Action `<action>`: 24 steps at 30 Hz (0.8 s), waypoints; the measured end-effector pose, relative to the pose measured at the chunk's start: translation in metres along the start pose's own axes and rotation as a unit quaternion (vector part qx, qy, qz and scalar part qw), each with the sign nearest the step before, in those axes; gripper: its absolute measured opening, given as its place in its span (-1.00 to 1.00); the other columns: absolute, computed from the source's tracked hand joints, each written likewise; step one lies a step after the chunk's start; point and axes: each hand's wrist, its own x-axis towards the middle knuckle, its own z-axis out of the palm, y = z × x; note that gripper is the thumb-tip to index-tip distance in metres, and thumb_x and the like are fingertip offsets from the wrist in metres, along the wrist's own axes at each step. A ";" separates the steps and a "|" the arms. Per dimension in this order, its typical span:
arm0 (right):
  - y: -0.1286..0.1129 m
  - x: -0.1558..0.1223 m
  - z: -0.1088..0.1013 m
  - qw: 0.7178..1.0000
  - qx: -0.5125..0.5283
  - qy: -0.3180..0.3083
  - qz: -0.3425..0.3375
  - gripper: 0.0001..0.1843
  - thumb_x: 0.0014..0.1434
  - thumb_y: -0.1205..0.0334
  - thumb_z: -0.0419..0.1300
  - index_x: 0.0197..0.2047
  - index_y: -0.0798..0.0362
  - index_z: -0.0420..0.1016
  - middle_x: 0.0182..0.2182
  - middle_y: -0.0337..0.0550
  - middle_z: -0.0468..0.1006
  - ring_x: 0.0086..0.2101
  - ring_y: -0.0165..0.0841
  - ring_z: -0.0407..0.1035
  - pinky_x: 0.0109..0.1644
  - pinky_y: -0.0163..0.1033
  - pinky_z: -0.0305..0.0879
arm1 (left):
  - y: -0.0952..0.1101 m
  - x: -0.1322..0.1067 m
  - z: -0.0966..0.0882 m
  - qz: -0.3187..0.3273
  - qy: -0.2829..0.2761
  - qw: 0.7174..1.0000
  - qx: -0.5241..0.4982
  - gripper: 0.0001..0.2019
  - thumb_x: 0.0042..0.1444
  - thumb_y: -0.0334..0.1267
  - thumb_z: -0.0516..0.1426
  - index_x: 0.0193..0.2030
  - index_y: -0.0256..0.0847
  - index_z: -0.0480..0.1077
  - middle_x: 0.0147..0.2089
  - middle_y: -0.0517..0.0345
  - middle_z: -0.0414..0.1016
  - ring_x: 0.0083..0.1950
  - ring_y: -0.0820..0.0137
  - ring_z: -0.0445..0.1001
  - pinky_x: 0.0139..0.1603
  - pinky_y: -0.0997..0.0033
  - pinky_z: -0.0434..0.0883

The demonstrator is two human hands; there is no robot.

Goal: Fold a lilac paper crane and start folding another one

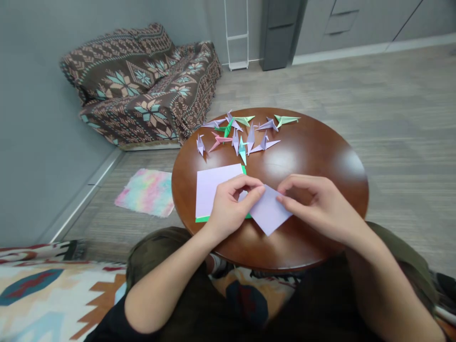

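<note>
A small lavender square of origami paper (270,214) is held between my two hands above the near part of the round table, one corner pointing toward me. My left hand (231,202) pinches its upper left edge between thumb and fingers. On the other side, my right hand (313,202) grips the right corner between thumb and index finger. Under my left hand lies a stack of larger paper sheets (213,185), lavender on top with green edges showing beneath. Part of that stack is hidden by my hand.
Several folded paper cranes stand at the table's far side, among them a pink one (218,140), a light blue one (242,151) and a green one (228,128). The brown wooden table (320,152) is round. A patterned covered sofa (142,90) and a pastel mat (147,192) are to the left.
</note>
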 end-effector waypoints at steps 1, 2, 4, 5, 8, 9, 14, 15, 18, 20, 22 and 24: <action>0.001 0.000 -0.002 1.000 -0.003 0.009 0.001 -0.91 0.24 0.31 0.27 -0.33 0.00 0.56 -0.39 -0.26 0.60 -0.34 -0.32 0.43 -0.24 -0.22 0.26 | 0.000 0.000 0.000 0.002 -0.002 1.000 0.007 -0.89 0.23 -0.27 0.29 -0.29 -0.26 0.55 -0.29 0.11 0.62 -0.28 0.43 0.50 -0.21 0.44 0.42; 0.001 -0.001 -0.004 1.000 -0.006 0.021 0.003 -0.90 0.23 0.32 0.27 -0.34 -0.01 0.56 -0.39 -0.26 0.60 -0.35 -0.32 0.43 -0.25 -0.23 0.25 | 0.001 0.000 -0.001 0.006 -0.008 1.000 0.020 -0.89 0.23 -0.28 0.28 -0.29 -0.26 0.54 -0.30 0.12 0.60 -0.28 0.43 0.49 -0.20 0.44 0.41; 0.002 -0.002 -0.006 0.999 -0.011 0.043 0.008 -0.90 0.22 0.33 0.27 -0.35 -0.01 0.56 -0.41 -0.26 0.59 -0.37 -0.33 0.42 -0.30 -0.24 0.23 | 0.003 0.000 -0.001 0.020 -0.037 0.997 0.058 -0.90 0.24 -0.31 0.25 -0.30 -0.26 0.52 -0.32 0.13 0.57 -0.29 0.43 0.47 -0.20 0.43 0.40; 0.002 -0.002 -0.006 0.999 -0.012 0.048 0.008 -0.90 0.21 0.33 0.27 -0.35 -0.01 0.57 -0.41 -0.26 0.59 -0.38 -0.34 0.41 -0.32 -0.24 0.22 | 0.004 0.000 -0.002 0.026 -0.055 0.995 0.074 -0.90 0.25 -0.33 0.23 -0.31 -0.26 0.52 -0.33 0.13 0.56 -0.30 0.43 0.46 -0.20 0.43 0.39; -0.002 -0.003 -0.003 0.999 -0.007 0.033 -0.011 -0.90 0.20 0.34 0.27 -0.35 -0.01 0.56 -0.41 -0.25 0.59 -0.39 -0.34 0.41 -0.34 -0.24 0.22 | 0.005 0.000 -0.002 0.033 -0.107 0.989 0.094 -0.90 0.25 -0.31 0.25 -0.28 -0.28 0.56 -0.32 0.12 0.56 -0.31 0.43 0.46 -0.20 0.41 0.39; -0.003 -0.003 -0.001 0.999 -0.006 0.026 -0.021 -0.90 0.21 0.34 0.27 -0.35 -0.01 0.56 -0.40 -0.25 0.59 -0.39 -0.34 0.42 -0.32 -0.23 0.24 | 0.005 0.000 -0.002 0.031 -0.116 0.989 0.090 -0.89 0.25 -0.28 0.27 -0.27 -0.28 0.58 -0.31 0.11 0.58 -0.30 0.42 0.47 -0.20 0.41 0.39; -0.007 -0.002 0.002 0.999 -0.009 0.020 -0.050 -0.90 0.26 0.31 0.29 -0.32 -0.01 0.55 -0.41 -0.24 0.59 -0.39 -0.34 0.43 -0.28 -0.22 0.26 | 0.001 0.000 -0.002 -0.014 -0.102 0.993 0.050 -0.85 0.20 -0.19 0.35 -0.29 -0.23 0.68 -0.38 0.12 0.61 -0.38 0.44 0.44 -0.30 0.44 0.35; -0.007 -0.002 0.001 0.998 -0.006 0.025 -0.049 -0.93 0.28 0.28 0.30 -0.29 -0.02 0.57 -0.38 -0.24 0.60 -0.37 -0.33 0.45 -0.27 -0.22 0.28 | 0.000 0.000 -0.002 -0.026 -0.095 0.994 0.038 -0.85 0.18 -0.18 0.36 -0.30 -0.22 0.69 -0.39 0.11 0.61 -0.39 0.44 0.44 -0.32 0.45 0.35; -0.003 -0.004 -0.003 0.996 0.028 0.071 -0.045 -0.90 0.29 0.18 0.35 -0.13 -0.04 0.57 -0.24 -0.20 0.65 -0.23 -0.29 0.52 -0.16 -0.22 0.37 | -0.001 0.000 -0.002 -0.056 -0.070 0.996 -0.003 -0.83 0.14 -0.15 0.39 -0.31 -0.22 0.69 -0.35 0.07 0.66 -0.38 0.41 0.49 -0.34 0.44 0.38; -0.001 -0.005 -0.007 0.993 0.053 0.097 -0.042 -0.89 0.32 0.16 0.33 -0.10 -0.06 0.56 -0.18 -0.18 0.66 -0.14 -0.26 0.55 -0.05 -0.20 0.41 | -0.002 0.001 -0.003 -0.066 -0.056 0.996 -0.014 -0.82 0.12 -0.14 0.40 -0.32 -0.22 0.69 -0.33 0.05 0.67 -0.36 0.40 0.52 -0.34 0.44 0.40; -0.001 -0.006 -0.011 0.993 0.057 0.090 -0.046 -0.95 0.36 0.18 0.29 -0.16 -0.06 0.57 -0.17 -0.18 0.67 -0.11 -0.25 0.56 -0.01 -0.19 0.41 | -0.002 0.001 -0.003 -0.065 -0.043 0.997 -0.014 -0.84 0.11 -0.16 0.40 -0.34 -0.21 0.69 -0.32 0.05 0.68 -0.35 0.39 0.53 -0.35 0.44 0.41; -0.002 -0.007 -0.013 0.995 0.040 0.074 -0.057 -0.93 0.35 0.22 0.29 -0.22 -0.06 0.59 -0.12 -0.17 0.69 -0.08 -0.24 0.57 0.04 -0.18 0.42 | -0.001 0.001 -0.003 -0.056 -0.032 0.998 -0.007 -0.86 0.12 -0.19 0.40 -0.34 -0.21 0.68 -0.32 0.06 0.68 -0.35 0.40 0.54 -0.34 0.44 0.41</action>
